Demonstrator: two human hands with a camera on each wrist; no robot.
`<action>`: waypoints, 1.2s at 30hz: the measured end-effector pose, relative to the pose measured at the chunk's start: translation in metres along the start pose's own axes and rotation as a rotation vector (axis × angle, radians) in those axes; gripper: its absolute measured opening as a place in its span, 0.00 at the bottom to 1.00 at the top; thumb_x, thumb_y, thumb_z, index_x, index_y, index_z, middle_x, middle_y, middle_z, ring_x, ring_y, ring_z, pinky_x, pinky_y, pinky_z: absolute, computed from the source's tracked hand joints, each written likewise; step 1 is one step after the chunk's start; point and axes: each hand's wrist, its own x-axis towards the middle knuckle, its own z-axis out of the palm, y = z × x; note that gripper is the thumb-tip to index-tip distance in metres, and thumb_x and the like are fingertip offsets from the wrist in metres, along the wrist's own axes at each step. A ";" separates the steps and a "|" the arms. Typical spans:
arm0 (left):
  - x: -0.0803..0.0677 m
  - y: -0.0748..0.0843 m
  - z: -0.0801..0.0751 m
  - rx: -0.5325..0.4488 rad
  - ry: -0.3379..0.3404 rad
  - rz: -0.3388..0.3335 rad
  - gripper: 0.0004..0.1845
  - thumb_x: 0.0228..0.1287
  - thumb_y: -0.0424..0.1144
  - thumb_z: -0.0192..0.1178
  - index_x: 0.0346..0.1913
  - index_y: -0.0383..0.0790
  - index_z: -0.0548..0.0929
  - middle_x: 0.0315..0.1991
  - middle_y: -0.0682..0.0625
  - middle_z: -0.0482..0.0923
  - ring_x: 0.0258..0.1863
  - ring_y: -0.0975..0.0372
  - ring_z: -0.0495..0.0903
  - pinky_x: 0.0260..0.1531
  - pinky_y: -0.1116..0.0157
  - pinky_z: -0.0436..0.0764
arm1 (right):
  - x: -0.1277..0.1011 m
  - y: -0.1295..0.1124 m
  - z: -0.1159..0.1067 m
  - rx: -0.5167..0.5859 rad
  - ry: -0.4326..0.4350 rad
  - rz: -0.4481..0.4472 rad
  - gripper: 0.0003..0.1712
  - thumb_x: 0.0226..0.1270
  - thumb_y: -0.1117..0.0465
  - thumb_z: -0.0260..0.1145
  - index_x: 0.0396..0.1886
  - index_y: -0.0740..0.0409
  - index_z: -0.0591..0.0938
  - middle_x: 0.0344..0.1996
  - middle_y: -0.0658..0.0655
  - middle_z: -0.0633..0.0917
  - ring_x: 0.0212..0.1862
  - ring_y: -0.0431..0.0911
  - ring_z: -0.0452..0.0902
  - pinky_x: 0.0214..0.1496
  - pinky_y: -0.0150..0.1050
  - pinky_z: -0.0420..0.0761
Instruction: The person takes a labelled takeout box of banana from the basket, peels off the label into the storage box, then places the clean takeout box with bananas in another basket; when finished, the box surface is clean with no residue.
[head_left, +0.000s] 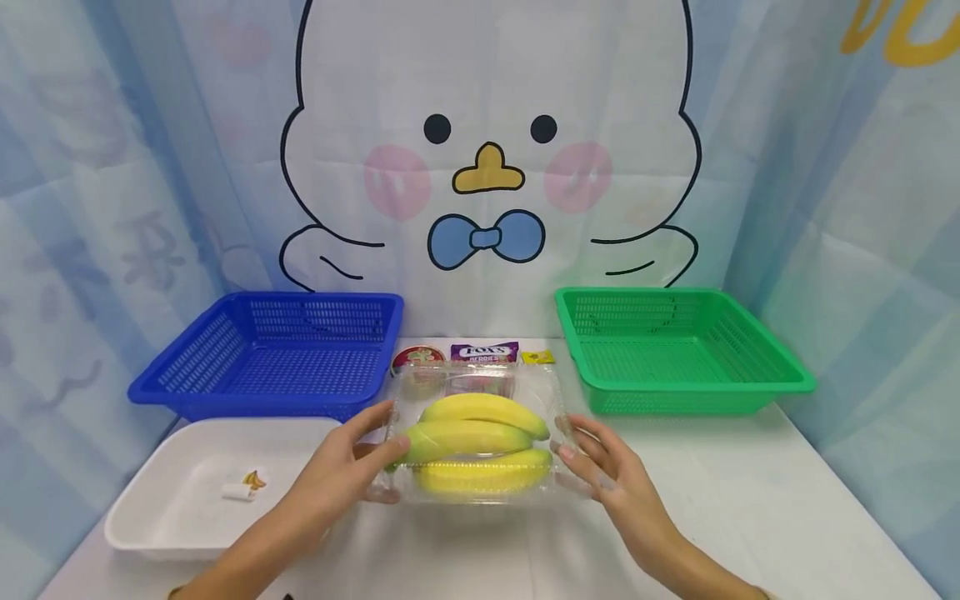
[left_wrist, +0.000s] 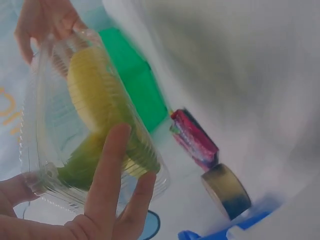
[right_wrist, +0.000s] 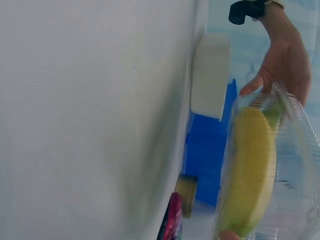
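Observation:
A clear plastic clamshell box [head_left: 536, 379] is held up over the white table, lid closed, with three yellow bananas [head_left: 480, 439] inside, greenish at some ends. My left hand [head_left: 341, 471] grips its left side, thumb on top; the left wrist view shows those fingers [left_wrist: 107, 175] spread along the box wall. On the opposite side my right hand [head_left: 622, 492] holds the box between thumb and fingers. Only a fingertip of that hand shows at the bottom of the right wrist view. Through the plastic the bananas [right_wrist: 248, 170] lie curved along the box.
A blue basket [head_left: 266, 400] stands back left, a green basket [head_left: 697, 387] back right. A white tub [head_left: 150, 467] at front left holds a small white piece with a banana picture [head_left: 253, 481]. Behind the box lie a round tin [head_left: 417, 357], a purple FOX'S packet [head_left: 483, 352] and a yellow packet [head_left: 537, 357].

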 end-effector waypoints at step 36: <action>0.048 0.027 -0.087 0.152 0.139 -0.034 0.38 0.84 0.55 0.50 0.86 0.45 0.53 0.84 0.35 0.56 0.78 0.37 0.66 0.50 0.55 0.92 | 0.081 -0.024 0.068 -0.046 -0.005 -0.188 0.41 0.78 0.53 0.67 0.83 0.59 0.63 0.83 0.59 0.65 0.82 0.60 0.64 0.78 0.54 0.72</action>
